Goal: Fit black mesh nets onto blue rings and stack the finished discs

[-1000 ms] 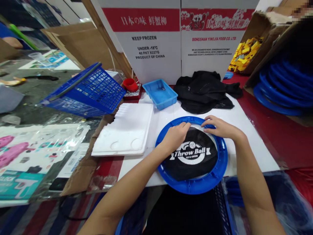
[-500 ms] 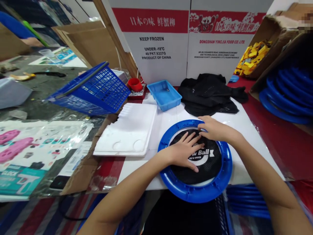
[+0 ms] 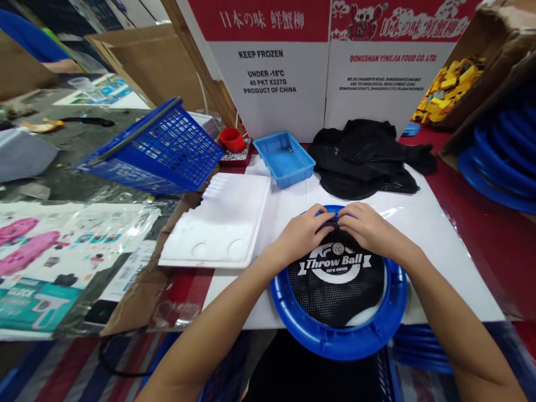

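Note:
A blue plastic ring (image 3: pixel 341 341) lies at the front edge of the white-covered table. Inside it is a round black mesh cloth (image 3: pixel 320 298) printed "Throw Ball", with a white gap showing at its lower right. My left hand (image 3: pixel 302 233) has its fingers curled at the far edge of the mesh, against the ring. Close beside it, my right hand (image 3: pixel 367 228) also pinches the mesh edge at the far rim. The fingertips are partly hidden. Black mesh pieces (image 3: pixel 364 159) lie heaped behind the ring.
A light-blue tray (image 3: pixel 288 162), white foam block (image 3: pixel 221 223) and tilted blue basket (image 3: pixel 167 151) stand left and behind. A white carton (image 3: pixel 276 111) rises at the back. Boxes at right hold yellow pieces (image 3: pixel 452 92) and blue rings (image 3: pixel 498 167). More rings (image 3: pixel 421 349) are stacked below the table.
My left hand, spread flat on the mesh before, has moved up to the far rim and curled its fingers. My right hand has closed in beside it. The printed words now show fully.

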